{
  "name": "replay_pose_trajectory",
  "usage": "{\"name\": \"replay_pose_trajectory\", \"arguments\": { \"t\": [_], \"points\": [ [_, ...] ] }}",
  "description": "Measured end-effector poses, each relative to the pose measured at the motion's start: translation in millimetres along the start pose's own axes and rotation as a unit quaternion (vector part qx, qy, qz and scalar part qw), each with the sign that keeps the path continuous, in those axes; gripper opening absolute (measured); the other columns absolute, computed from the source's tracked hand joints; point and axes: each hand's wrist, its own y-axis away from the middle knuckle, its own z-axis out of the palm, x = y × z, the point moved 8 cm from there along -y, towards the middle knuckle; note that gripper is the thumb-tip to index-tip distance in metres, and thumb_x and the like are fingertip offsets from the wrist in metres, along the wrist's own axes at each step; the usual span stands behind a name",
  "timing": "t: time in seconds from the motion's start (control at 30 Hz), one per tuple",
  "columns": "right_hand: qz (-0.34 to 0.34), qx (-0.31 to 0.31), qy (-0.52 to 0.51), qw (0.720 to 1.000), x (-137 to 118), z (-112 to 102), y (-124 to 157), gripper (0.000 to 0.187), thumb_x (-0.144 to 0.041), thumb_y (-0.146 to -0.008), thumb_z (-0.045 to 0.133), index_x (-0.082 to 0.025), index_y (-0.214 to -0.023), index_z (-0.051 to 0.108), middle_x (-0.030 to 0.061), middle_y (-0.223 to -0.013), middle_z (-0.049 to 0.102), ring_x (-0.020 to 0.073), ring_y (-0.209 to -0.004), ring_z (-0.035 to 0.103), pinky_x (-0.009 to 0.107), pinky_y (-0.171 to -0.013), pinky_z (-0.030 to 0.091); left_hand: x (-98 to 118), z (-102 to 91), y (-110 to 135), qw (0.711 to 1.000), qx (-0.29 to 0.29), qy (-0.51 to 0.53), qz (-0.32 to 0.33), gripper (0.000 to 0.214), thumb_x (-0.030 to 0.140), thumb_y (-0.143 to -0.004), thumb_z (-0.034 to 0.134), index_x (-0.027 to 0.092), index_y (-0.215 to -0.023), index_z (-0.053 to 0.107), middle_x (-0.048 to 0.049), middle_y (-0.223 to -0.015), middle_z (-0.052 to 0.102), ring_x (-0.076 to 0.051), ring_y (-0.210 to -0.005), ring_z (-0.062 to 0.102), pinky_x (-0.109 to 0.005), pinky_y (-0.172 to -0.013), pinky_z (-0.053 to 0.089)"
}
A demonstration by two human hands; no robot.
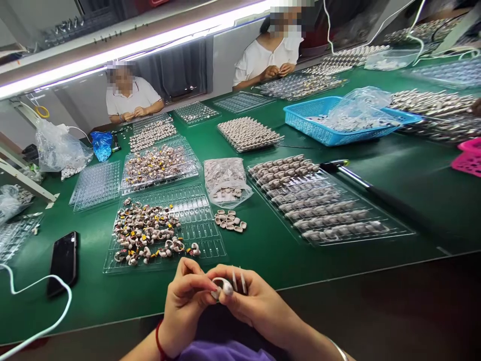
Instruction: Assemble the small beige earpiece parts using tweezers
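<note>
My left hand (186, 296) and my right hand (250, 301) meet at the near edge of the green table (394, 165). Together their fingertips pinch a small pale shell-shaped part (224, 287). My right hand also grips a pair of tweezers (238, 281), tips pointing up. Just beyond my hands lies a clear plastic tray (203, 235) with several small parts heaped on its left half. A little pile of loose pale shells (230, 220) sits to the tray's right.
A black phone (63, 261) with a white cable lies at left. A clear bag of shells (225, 181), a tray of sorted parts (319, 205), a blue basket (300, 118) and a black rod (376, 193) stand further out. Two people work across the table.
</note>
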Motion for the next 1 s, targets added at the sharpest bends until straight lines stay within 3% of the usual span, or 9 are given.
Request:
{"name": "replay_pose_trajectory", "arguments": {
  "t": [0.17,0.27,0.33,0.43,0.57,0.67,0.77,0.87,1.0],
  "points": [
    [-0.123,-0.026,0.172,0.977,-28,6,7,0.046,-0.057,-0.09,0.053,-0.017,-0.072,0.065,0.0021,-0.077,0.052,0.0106,-0.057,0.046,0.022,-0.048,0.037,6,3.5,3,0.998,-0.037,-0.056,0.021,0.01,0.03,-0.084,0.07,0.03,-0.09,0.078,-0.0056,-0.107,0.061,-0.021,-0.103,0.058,-0.034,-0.092,0.048],
    [-0.199,-0.004,0.239,0.95,-44,9,15,0.032,-0.044,-0.095,0.049,-0.019,-0.083,0.066,0.0054,-0.079,0.058,0.018,-0.073,0.056,0.027,-0.064,0.046,7,8.6,3,0.997,-0.08,-0.011,0.015,0.036,0.037,-0.081,0.072,0.034,-0.116,0.068,-0.0085,-0.126,0.062,-0.028,-0.113,0.061,-0.036,-0.089,0.054],
    [-0.238,0.011,0.271,0.933,-48,12,19,0.021,-0.031,-0.094,0.049,-0.02,-0.087,0.065,0.0057,-0.08,0.06,0.0187,-0.072,0.057,0.028,-0.064,0.047,8,13.0,3,0.994,-0.106,-0.025,0.016,0.052,0.039,-0.075,0.075,0.034,-0.126,0.063,-0.0102,-0.129,0.065,-0.03,-0.114,0.062,-0.035,-0.089,0.055],
    [-0.297,0.057,0.295,0.907,-51,15,26,0.017,-0.018,-0.09,0.048,-0.021,-0.079,0.062,0.0038,-0.072,0.057,0.018,-0.067,0.055,0.026,-0.06,0.046,11,17.9,4,0.989,-0.12,-0.072,0.04,0.045,0.037,-0.077,0.074,0.033,-0.121,0.067,-0.0093,-0.122,0.07,-0.028,-0.11,0.066,-0.035,-0.096,0.052],
    [-0.322,0.121,0.285,0.895,-47,16,30,0.024,-0.018,-0.089,0.047,-0.021,-0.068,0.057,0.0025,-0.064,0.054,0.0173,-0.061,0.053,0.026,-0.056,0.044,7,18.3,2,0.99,-0.108,-0.079,0.041,0.033,0.028,-0.087,0.067,0.033,-0.119,0.068,-0.0067,-0.12,0.071,-0.024,-0.107,0.069,-0.029,-0.091,0.054],
    [-0.292,0.102,0.32,0.896,-46,11,23,0.024,-0.025,-0.091,0.048,-0.02,-0.073,0.062,0.0055,-0.072,0.059,0.0185,-0.065,0.056,0.028,-0.059,0.046,0,19.7,-3,0.987,-0.129,-0.094,0.03,0.034,0.029,-0.086,0.067,0.032,-0.12,0.068,-0.0073,-0.123,0.07,-0.026,-0.11,0.067,-0.032,-0.095,0.053],
    [-0.232,0.108,0.435,0.863,-66,-26,13,0.022,-0.028,-0.091,0.05,-0.02,-0.083,0.069,0.0085,-0.084,0.066,0.0203,-0.073,0.061,0.028,-0.061,0.049,-8,9.0,-10,0.988,-0.103,-0.118,-0.005,0.041,0.028,-0.085,0.068,0.03,-0.126,0.063,-0.0094,-0.13,0.065,-0.027,-0.109,0.067,-0.032,-0.085,0.058],
    [-0.12,0.307,0.588,0.739,-119,-115,9,0.019,-0.022,-0.088,0.053,-0.021,-0.096,0.071,0.0087,-0.095,0.07,0.0239,-0.086,0.065,0.032,-0.077,0.05,-10,-18.7,-12,0.991,-0.006,-0.127,-0.034,0.042,0.027,-0.086,0.067,0.029,-0.128,0.061,-0.0101,-0.131,0.064,-0.027,-0.106,0.069,-0.031,-0.08,0.061],
    [-0.029,0.424,0.625,0.655,-178,-208,-5,0.017,-0.02,-0.092,0.053,-0.013,-0.094,0.069,0.015,-0.097,0.068,0.0285,-0.096,0.063,0.041,-0.083,0.049,-9,-47.9,-4,0.987,0.065,-0.14,-0.038,0.032,0.028,-0.084,0.068,0.027,-0.116,0.067,-0.0069,-0.115,0.073,-0.022,-0.093,0.073,-0.028,-0.079,0.061]
  ]
}}
